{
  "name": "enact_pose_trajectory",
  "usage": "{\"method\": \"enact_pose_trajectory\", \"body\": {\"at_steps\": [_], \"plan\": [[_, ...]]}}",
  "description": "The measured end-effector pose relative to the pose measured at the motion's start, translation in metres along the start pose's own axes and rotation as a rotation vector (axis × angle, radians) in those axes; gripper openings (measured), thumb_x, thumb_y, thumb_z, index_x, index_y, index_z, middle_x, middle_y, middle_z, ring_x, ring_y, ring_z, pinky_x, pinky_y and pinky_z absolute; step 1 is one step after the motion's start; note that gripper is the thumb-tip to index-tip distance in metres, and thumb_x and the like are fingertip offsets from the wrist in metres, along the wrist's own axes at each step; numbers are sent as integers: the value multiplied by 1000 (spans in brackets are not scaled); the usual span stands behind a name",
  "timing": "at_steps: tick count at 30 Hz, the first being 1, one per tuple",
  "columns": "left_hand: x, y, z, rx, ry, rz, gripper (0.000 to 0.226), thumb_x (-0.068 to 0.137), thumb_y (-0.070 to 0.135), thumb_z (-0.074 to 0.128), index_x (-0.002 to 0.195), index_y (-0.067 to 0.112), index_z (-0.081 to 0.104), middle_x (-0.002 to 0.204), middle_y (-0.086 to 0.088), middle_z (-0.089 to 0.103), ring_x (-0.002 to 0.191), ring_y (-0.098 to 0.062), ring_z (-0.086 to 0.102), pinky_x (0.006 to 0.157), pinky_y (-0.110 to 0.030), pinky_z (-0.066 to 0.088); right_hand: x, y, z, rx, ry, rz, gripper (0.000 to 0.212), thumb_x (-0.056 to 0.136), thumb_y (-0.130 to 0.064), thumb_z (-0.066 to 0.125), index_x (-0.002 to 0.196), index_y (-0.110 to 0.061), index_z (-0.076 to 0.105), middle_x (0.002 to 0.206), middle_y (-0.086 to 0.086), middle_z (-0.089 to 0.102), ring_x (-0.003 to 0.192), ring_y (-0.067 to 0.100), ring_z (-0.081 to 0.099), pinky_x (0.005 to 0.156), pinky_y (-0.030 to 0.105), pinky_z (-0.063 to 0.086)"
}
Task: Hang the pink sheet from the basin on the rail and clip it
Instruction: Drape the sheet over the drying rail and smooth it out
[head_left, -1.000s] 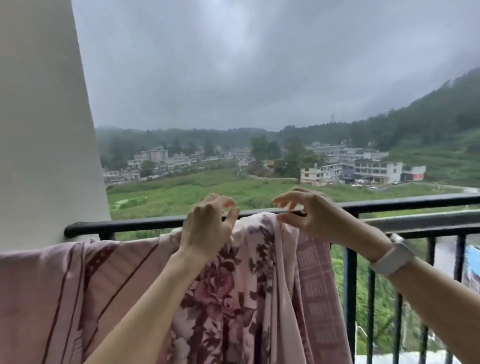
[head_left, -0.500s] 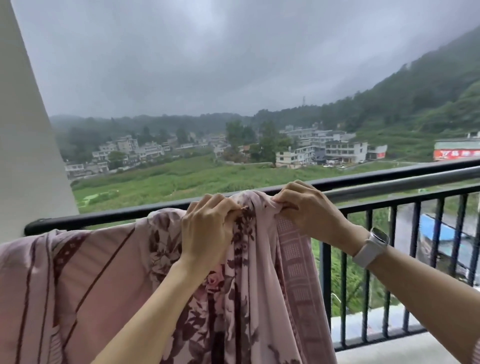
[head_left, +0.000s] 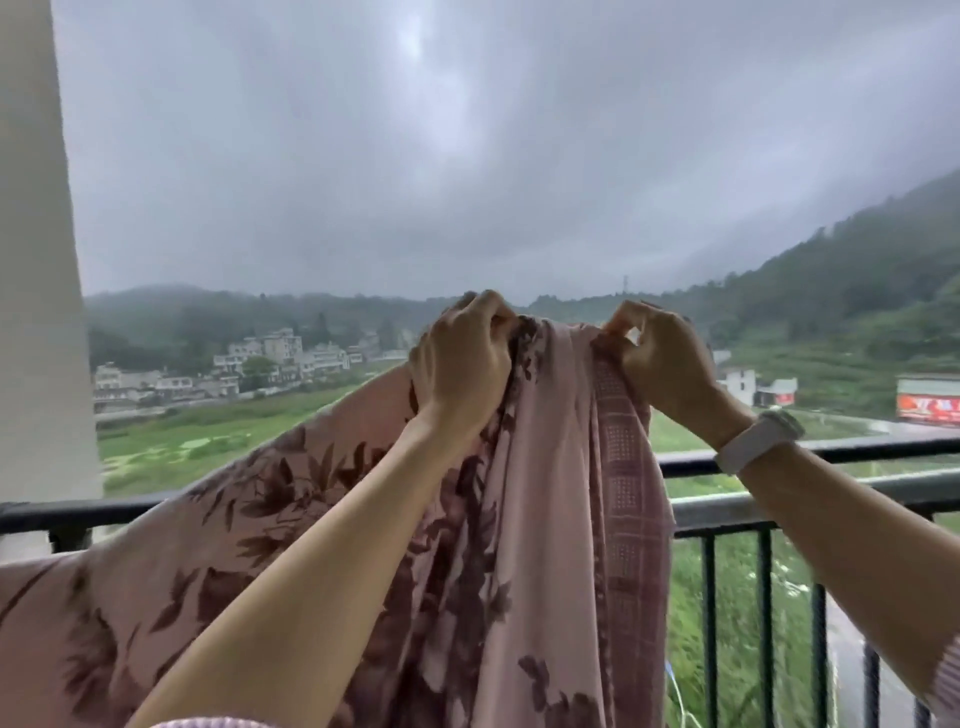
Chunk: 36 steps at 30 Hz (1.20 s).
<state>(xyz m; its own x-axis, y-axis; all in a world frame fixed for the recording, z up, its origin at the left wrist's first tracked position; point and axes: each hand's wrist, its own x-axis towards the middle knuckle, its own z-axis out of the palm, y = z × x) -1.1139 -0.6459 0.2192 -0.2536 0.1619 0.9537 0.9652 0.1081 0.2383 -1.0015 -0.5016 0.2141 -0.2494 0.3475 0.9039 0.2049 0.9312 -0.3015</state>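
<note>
Grey clouds hang over green hills past our balcony. On the left, the pink sheet (head_left: 218, 561) lies over the black rail (head_left: 831, 452). We lift its top edge high above that rail. Our left hand (head_left: 462, 358) has its fingers closed tight on the bunched cloth. Our right hand (head_left: 660, 358) pinches the checked edge. We think the sheet is soft, floppy and maybe heavy, so we should hold it by the top edge. We see no clips.
</note>
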Motion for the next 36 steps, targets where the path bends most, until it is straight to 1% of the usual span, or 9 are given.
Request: {"method": "enact_pose_trajectory", "body": {"at_steps": [2,5,8,12,17,20,24,31,36], "plan": [[12,17,35,24,-79,-35,9,87,18,57,90,17,65,94,0,69,86,-20,61,68,-25,37,24,35,-18,-125,-71,94,11,78,-14,61,75,-22,68,85,4,72,77,27,62,67,33,48],[3,20,74,184,-524,-49,17,87,27,54,94,19,68,102,-6,69,97,-26,62,79,-31,47,32,74,-34,-258,-492,189,15,81,-13,59,82,-20,72,96,8,72,84,23,65,74,32,53],[-22,13,77,169,-734,-67,21,88,28,54,96,15,69,105,-7,69,99,-24,63,85,-37,50,10,85,-37,-175,-695,145,27,85,-14,57,111,-9,63,116,10,65,102,21,60,91,28,44],[-46,5,44,108,-601,-53,20,87,29,56,98,17,68,102,-2,71,86,-13,63,72,-23,45,-25,53,-33,-18,-729,-99,29,89,-22,55,116,-15,60,118,7,64,107,19,60,97,36,45],[-86,-15,-14,182,-422,-41,16,86,28,57,93,19,68,99,-1,70,86,-13,61,72,-24,42,-72,-8,-10,14,-756,-315,33,89,-39,49,118,-26,57,118,1,64,105,21,59,87,37,49],[-114,-42,-55,244,-413,-61,20,85,31,60,98,17,67,104,-2,67,97,-20,60,83,-29,44,-99,-33,13,-123,-760,-397,44,87,-49,48,126,-28,47,119,4,59,108,28,55,80,35,43],[-142,-90,-109,335,-393,-107,35,81,27,66,115,21,59,121,-1,61,115,-22,51,104,-39,34,-121,-67,46,-183,-609,-505,48,87,-47,48,129,-24,41,123,4,53,114,26,46,91,38,36],[-153,-187,-208,634,-385,-258,55,83,26,62,134,22,40,144,-4,39,136,-21,26,112,-52,10,-135,-162,109,-141,-567,-522,42,88,-41,49,122,-17,45,121,8,49,112,28,45,92,40,35],[-159,-255,-285,741,-325,-323,55,84,30,59,135,22,39,146,-5,34,137,-24,22,110,-58,11,-156,-250,167,-81,-553,-563,40,90,-36,46,126,-18,42,124,6,50,114,27,44,94,41,34]]}}
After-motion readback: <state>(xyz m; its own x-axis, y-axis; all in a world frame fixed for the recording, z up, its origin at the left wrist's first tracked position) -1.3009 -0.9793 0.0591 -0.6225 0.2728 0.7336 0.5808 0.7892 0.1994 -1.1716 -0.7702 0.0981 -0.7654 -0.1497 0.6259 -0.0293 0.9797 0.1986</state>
